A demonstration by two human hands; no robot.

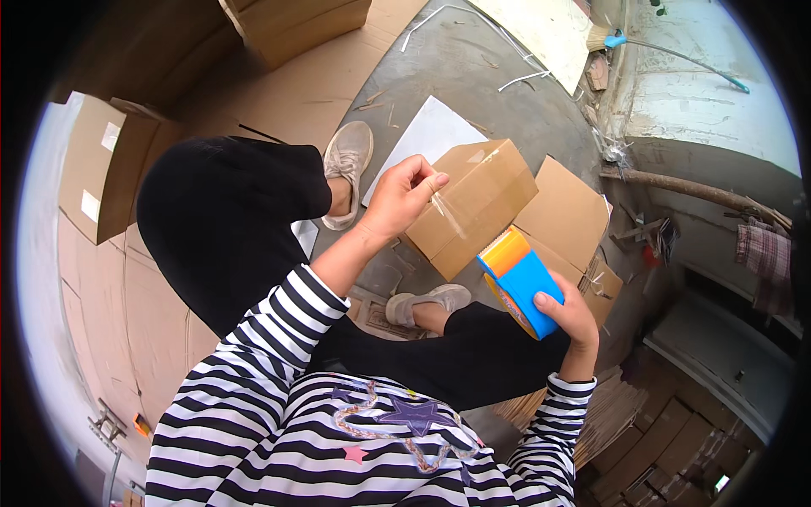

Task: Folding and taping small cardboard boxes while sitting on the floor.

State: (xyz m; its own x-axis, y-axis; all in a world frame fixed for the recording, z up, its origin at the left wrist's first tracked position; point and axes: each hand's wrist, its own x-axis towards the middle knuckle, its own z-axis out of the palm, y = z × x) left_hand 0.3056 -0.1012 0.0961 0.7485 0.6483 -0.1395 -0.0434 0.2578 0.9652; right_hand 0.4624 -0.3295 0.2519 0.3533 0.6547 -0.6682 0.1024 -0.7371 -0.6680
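A closed brown cardboard box (483, 198) stands tilted in front of me, with clear tape on its upper edge. My left hand (404, 196) is at the box's left side, thumb and fingers pinched together. A shiny strip of clear tape (449, 215) runs along the box from just by those fingertips; whether they grip its end I cannot make out. To the right of the box, my right hand (568, 314) is wrapped round a blue tape dispenser (525, 287) with an orange front. The dispenser's toothed edge points up toward the box's lower right corner.
A white sheet (431, 131) lies on the grey floor behind the box. Open cardboard (562, 207) sits to its right. More large cartons (296, 29) stand far left. A wooden pole (697, 193) and a blue-handled brush (617, 40) are at the right.
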